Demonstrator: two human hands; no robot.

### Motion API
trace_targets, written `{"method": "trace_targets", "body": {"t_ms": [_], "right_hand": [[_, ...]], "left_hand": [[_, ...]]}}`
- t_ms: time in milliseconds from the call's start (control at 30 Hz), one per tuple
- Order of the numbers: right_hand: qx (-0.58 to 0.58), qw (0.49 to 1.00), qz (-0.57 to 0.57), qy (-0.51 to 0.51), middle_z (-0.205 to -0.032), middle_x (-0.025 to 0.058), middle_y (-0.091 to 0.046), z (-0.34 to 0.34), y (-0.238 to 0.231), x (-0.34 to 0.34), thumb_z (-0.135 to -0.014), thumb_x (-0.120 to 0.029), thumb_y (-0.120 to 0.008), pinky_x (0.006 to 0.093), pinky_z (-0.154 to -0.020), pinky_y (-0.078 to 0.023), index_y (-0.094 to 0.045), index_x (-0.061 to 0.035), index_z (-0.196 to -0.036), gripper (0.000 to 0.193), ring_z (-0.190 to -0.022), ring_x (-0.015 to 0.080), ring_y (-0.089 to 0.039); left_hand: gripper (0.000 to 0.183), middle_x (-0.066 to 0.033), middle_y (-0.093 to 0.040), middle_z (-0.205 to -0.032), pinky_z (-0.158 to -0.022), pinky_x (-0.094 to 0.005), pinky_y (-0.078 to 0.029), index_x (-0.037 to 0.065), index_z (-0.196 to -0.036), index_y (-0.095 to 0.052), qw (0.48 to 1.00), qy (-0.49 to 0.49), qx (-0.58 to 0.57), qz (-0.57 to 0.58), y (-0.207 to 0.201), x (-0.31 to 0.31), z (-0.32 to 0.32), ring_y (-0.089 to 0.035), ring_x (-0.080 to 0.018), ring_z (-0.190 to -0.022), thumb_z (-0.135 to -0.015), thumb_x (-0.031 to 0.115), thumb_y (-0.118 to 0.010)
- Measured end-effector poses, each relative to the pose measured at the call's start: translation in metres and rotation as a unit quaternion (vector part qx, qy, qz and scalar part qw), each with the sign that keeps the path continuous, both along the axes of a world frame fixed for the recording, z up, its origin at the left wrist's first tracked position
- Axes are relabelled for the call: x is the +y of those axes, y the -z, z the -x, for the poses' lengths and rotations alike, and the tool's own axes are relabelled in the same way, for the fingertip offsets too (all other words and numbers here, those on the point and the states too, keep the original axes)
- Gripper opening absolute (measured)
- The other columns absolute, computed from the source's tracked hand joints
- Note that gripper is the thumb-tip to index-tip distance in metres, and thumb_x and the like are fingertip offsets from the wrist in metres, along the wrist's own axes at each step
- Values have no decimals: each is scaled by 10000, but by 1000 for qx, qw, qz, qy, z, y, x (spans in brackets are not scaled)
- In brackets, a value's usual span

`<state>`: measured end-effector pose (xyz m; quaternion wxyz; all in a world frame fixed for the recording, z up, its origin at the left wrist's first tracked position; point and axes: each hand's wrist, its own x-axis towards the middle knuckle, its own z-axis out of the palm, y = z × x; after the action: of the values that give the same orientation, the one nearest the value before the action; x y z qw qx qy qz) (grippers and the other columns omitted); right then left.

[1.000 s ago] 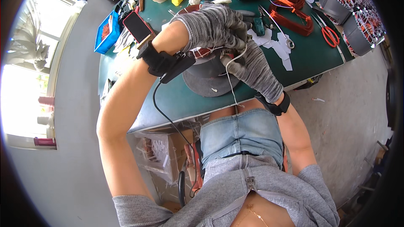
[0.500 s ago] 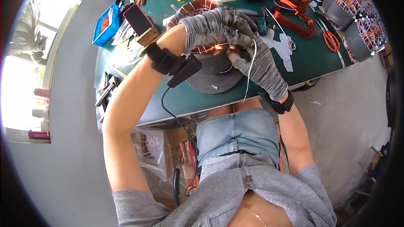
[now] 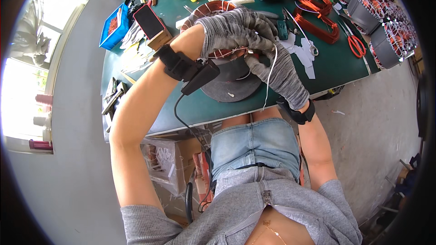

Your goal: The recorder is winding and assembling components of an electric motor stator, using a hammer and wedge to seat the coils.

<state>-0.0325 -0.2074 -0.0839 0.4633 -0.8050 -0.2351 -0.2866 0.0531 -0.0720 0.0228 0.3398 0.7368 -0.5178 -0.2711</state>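
A motor stator (image 3: 231, 71) with a dark grey body stands on a round grey base (image 3: 230, 91). Its copper winding ring (image 3: 206, 10) is laced with white cord. Over the ring lies my left hand (image 3: 240, 29), in a grey knitted glove, its fingers bent and closed where a white cord (image 3: 271, 75) comes out. The loose length of this cord hangs down across my right glove. My right hand (image 3: 274, 70), gloved too, is closed around a small red lighter with a metal top (image 3: 250, 51), close against the winding. No flame shows. My gloves partly hide the winding and most of the lighter.
Copper coils (image 3: 315, 25) and red-handled scissors (image 3: 357, 46) lie to the right, beside several wound stators (image 3: 386, 43). Paper strips (image 3: 303, 56) lie nearer. At left are a phone (image 3: 150, 22) on a wooden block and a blue bin (image 3: 113, 27). A cable (image 3: 179, 113) hangs from my left wrist.
An orange flame glowed at the winding beside the lighter half a second ago; now it is gone. Both hands have stayed nearly in place.
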Motion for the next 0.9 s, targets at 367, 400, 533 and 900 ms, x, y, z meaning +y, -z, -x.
{"method": "trace_targets", "body": {"t_ms": [367,400,533,900], "right_hand": [[60,993,-90,-47,-1264,176,-495,0,5,8,-785,-152,-681,384,-963,-428,-554,-75,-1167,410,-1168,342,-490],[51,994,-90,-45,-1264,174,-495,0,5,7,-785,-149,-680,384,-964,-428,-551,-77,-1168,410,-1169,347,-488],[37,998,-35,-44,-1087,78,-592,1,1,3,-814,-71,-670,283,-853,-468,-521,-37,-1189,405,-942,137,-584],[6,998,43,42,-916,139,-621,3,-9,7,-744,-266,-692,393,-778,-498,-617,-55,-1016,352,-838,305,-612]], "left_hand": [[196,-111,-568,-1188,-907,-302,-467,-16,-964,-662,995,-40,86,22,9,4,2,-580,-185,-1028,-836,131,-649],[204,-110,-569,-1188,-902,-303,-470,-16,-966,-660,995,-40,92,20,7,3,3,-579,-184,-1030,-836,141,-650],[219,-108,-571,-1187,-898,-306,-472,-17,-966,-656,997,-33,66,12,1,1,6,-578,-178,-1030,-833,156,-655],[294,-175,-572,-1147,-962,-406,-397,9,-1079,-606,887,72,-394,230,-34,49,30,-496,-363,-1151,-882,166,-455]]}}
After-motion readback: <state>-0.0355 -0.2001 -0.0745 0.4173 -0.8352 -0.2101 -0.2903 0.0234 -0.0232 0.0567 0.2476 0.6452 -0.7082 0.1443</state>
